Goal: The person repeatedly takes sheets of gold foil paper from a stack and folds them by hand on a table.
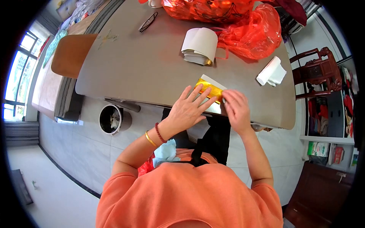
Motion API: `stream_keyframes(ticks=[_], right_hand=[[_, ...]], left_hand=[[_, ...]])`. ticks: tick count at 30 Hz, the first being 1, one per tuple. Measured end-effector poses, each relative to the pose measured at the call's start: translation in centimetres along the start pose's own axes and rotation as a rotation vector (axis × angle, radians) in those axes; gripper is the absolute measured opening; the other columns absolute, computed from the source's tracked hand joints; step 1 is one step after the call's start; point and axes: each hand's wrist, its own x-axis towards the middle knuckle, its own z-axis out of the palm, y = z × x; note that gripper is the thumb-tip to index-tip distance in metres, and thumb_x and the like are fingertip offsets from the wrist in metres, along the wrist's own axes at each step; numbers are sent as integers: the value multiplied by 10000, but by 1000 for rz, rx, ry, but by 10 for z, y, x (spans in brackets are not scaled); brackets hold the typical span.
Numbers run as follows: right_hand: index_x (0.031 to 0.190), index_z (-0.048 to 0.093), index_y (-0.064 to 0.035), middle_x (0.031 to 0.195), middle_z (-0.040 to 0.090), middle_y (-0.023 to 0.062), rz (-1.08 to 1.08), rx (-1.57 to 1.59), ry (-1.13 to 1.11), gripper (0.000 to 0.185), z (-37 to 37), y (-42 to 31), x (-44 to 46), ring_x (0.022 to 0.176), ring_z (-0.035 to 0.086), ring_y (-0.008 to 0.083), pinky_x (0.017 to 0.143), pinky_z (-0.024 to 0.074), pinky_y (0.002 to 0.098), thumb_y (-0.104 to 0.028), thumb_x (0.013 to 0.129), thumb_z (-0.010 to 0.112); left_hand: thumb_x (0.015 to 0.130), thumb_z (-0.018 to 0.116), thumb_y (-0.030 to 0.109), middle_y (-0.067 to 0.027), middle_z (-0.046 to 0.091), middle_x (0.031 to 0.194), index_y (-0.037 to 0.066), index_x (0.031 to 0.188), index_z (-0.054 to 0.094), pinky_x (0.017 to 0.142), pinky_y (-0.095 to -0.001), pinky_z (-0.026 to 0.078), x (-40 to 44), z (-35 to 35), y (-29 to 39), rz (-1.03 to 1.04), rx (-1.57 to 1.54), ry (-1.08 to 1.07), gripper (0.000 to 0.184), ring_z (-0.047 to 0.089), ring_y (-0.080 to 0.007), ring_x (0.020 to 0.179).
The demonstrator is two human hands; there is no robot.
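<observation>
A gold foil piece (213, 92) with a white strip along its far side lies at the near edge of the table. My left hand (187, 111) is spread out, its fingertips resting on the left part of the foil. At the foil's right end is my right hand (236, 110), its fingers pressed together; what they pinch, if anything, is too small to make out. Beyond the foil stands a stack of curved white sheets (199, 41), with a bit of gold at its lower corner.
Red plastic bags (251, 36) cover the far side of the table (152, 64). Glasses (148, 22) lie at the far left, a white roll (272, 71) at the right. A brown chair (72, 55), a bin (111, 119) and a carved wooden chair (319, 72) stand around the table.
</observation>
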Motion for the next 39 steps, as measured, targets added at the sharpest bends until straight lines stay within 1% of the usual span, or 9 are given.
stream_keyframes(ticks=[2,5,20,23,26,27,29,35,39], right_hand=[[1163,635,-17,1261,605,114,145,21,-12,305,0,4,3,1177,542,337,1002,426,435,-13,866,566],[1172,631,-18,1265,601,108,123,-139,-32,330,6,7,4,1195,531,328,1019,410,441,12,856,545],[1166,624,-7,1262,590,116,115,-169,-31,337,7,6,5,1200,527,325,1015,410,441,13,836,559],[1204,607,-5,1293,573,131,115,-111,42,377,4,-1,4,1232,514,327,1039,397,463,-52,830,625],[1266,576,-6,1336,553,141,-57,-170,-75,491,8,-19,-14,1282,488,327,1068,378,493,-120,803,695],[1314,546,-12,1368,541,134,-8,-130,-108,604,13,-29,-21,1319,466,317,1088,361,514,-155,762,747],[1317,544,-6,1370,540,134,-13,-227,-125,648,10,-33,-25,1319,469,312,1082,372,510,-166,732,771],[1306,545,9,1354,547,143,-64,-267,-115,667,12,-30,-24,1310,476,305,1092,354,506,-166,709,784],[1288,556,6,1338,552,140,-55,-268,-114,620,26,-44,-13,1292,487,301,1116,327,491,-166,729,761]], left_hand=[[759,768,387,-103,402,1493,228,1459,420,1128,-541,274,1,-1,3,-11,15,6,798,348,-323,1392],[740,785,381,-110,425,1457,254,1441,439,1116,-554,280,4,-2,7,-15,15,49,792,363,-338,1371],[754,773,365,-85,448,1440,292,1414,468,1119,-541,292,5,0,4,28,18,25,731,375,-326,1372],[766,765,351,-89,449,1446,276,1413,475,1124,-542,287,6,0,4,29,26,25,713,374,-330,1372],[775,758,335,-92,454,1445,257,1408,485,1131,-541,279,3,6,3,28,34,33,694,370,-334,1377],[776,757,332,-93,452,1451,237,1410,484,1135,-542,272,2,3,3,33,31,25,696,364,-332,1382],[778,755,328,-93,448,1464,197,1413,483,1142,-543,259,3,-3,2,52,19,10,703,354,-328,1394],[778,747,359,-67,444,1486,96,1408,480,1157,-552,219,-16,-18,-29,-36,84,-30,733,326,-312,1420],[772,745,388,-63,461,1470,105,1395,504,1161,-560,208,-17,-15,-21,-72,84,12,726,315,-313,1424]])
